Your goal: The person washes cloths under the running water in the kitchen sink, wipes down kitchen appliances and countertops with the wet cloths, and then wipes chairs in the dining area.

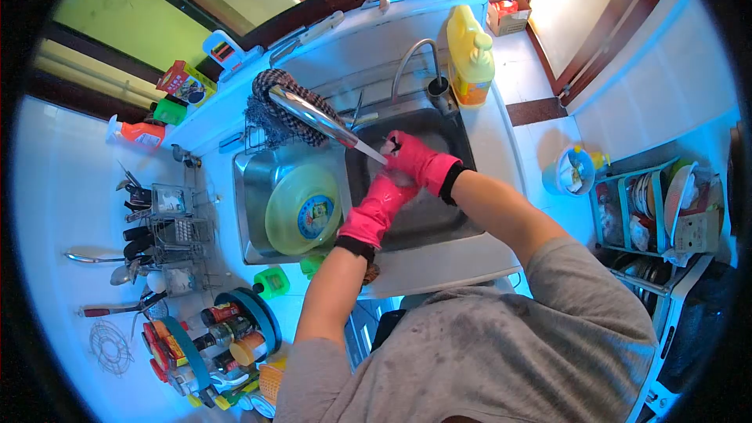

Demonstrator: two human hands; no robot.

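Observation:
Both of my hands wear pink rubber gloves with black cuffs and meet over the right sink basin [435,215]. Water streams onto them from the chrome faucet [313,116]. My right hand [419,161] is curled, with a dark patch near its fingertips. Just below and against it is my left hand [382,205], its fingers closed and partly hidden by the right hand and the water. Whatever lies between the hands, if anything, cannot be made out. In the left basin [249,223] rests a pale green round basin [282,211] with a blue printed centre.
A checked cloth [274,86] hangs behind the faucet. A yellow pump bottle [472,63] stands at the counter's back right, near a thin curved tap [415,51]. Left are a green container [271,283] and a round condiment rack [270,321]. A dish rack [638,204] stands right.

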